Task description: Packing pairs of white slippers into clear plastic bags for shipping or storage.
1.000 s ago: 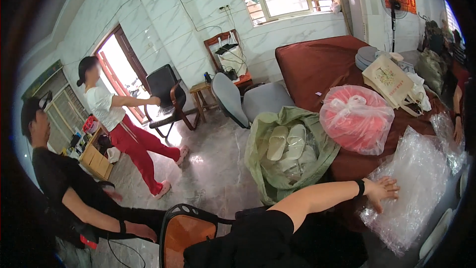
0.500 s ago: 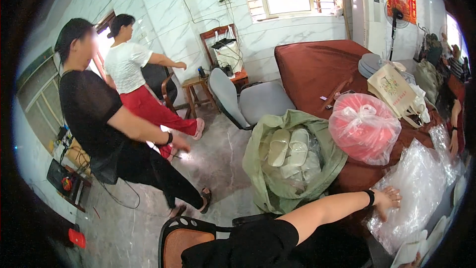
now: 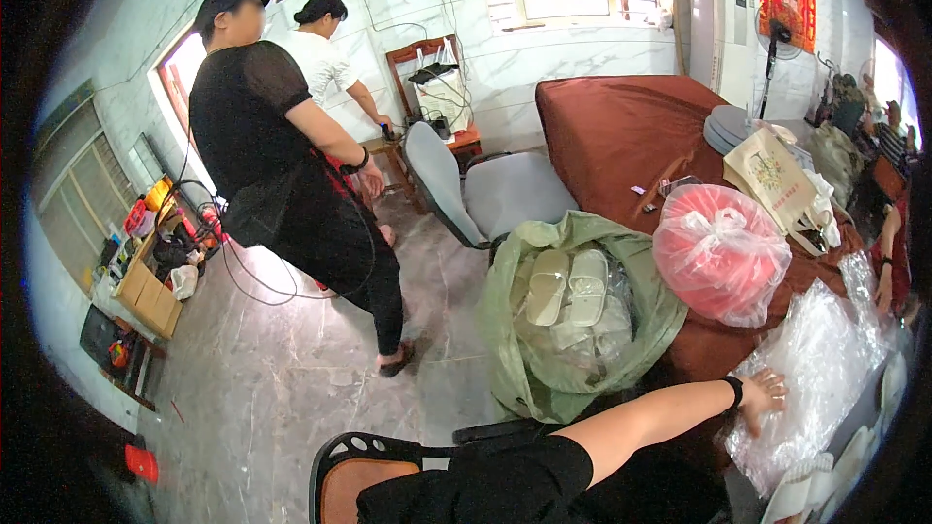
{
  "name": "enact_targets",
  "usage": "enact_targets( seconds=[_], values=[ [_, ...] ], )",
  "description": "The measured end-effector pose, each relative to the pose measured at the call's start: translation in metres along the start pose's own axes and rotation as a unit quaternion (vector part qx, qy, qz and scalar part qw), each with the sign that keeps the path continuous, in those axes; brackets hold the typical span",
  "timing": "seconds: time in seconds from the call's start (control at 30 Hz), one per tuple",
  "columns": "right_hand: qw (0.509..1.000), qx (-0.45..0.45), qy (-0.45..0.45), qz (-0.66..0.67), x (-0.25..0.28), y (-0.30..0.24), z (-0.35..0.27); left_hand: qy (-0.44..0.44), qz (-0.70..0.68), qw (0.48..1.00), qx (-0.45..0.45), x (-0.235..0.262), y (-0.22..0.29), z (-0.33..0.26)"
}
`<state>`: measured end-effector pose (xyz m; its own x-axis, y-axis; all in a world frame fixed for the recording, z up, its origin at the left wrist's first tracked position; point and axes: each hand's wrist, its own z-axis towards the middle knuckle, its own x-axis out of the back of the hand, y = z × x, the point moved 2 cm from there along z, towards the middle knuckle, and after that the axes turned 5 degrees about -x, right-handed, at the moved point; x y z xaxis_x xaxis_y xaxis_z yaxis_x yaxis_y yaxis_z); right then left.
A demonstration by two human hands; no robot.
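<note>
My left arm, in a black sleeve with a dark band at the wrist, stretches to the right across the lower part of the view. My left hand (image 3: 762, 398) lies on a heap of clear plastic bags (image 3: 815, 383), its fingers stretched out and resting on the crinkled film. Pale slippers (image 3: 791, 493) show below the heap, at the lower right rim. Left of my hand stands an open green sack (image 3: 505, 349) with white slippers (image 3: 586, 288) in clear wrapping inside. My right hand does not show.
A tied clear bag of something pink (image 3: 718, 262) and a cream tote bag (image 3: 767, 175) rest on the brown-covered table (image 3: 621, 126). Beside it is a grey chair (image 3: 515, 199). Two people (image 3: 282, 136) stand at left, a loose cable near one. Another person's arm (image 3: 887, 243) reaches in at right.
The two people at left have moved to the right; the one in white now bends and reaches toward a small stool. My left hand stays on the plastic bags.
</note>
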<state>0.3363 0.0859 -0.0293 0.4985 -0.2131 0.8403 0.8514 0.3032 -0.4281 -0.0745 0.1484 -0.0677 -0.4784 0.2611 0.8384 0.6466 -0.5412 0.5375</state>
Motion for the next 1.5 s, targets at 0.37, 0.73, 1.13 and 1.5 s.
enact_targets(
  seconds=[0.37,0.73,1.13,1.5],
  values=[
    [0.978,-0.078,0.037,0.192,-0.093,0.03,0.02,-0.079,0.121,0.987,0.07,0.023,0.012,-0.028],
    [0.956,-0.051,0.102,0.269,0.034,-0.04,-0.008,-0.008,0.16,0.987,0.002,0.032,0.049,-0.019],
    [0.908,-0.074,0.129,0.392,0.049,-0.092,-0.069,0.073,0.321,0.939,-0.101,0.039,0.094,-0.055],
    [0.929,0.003,0.069,0.363,0.025,-0.139,-0.066,0.037,0.26,0.962,-0.069,0.025,0.093,-0.088]
  ],
)
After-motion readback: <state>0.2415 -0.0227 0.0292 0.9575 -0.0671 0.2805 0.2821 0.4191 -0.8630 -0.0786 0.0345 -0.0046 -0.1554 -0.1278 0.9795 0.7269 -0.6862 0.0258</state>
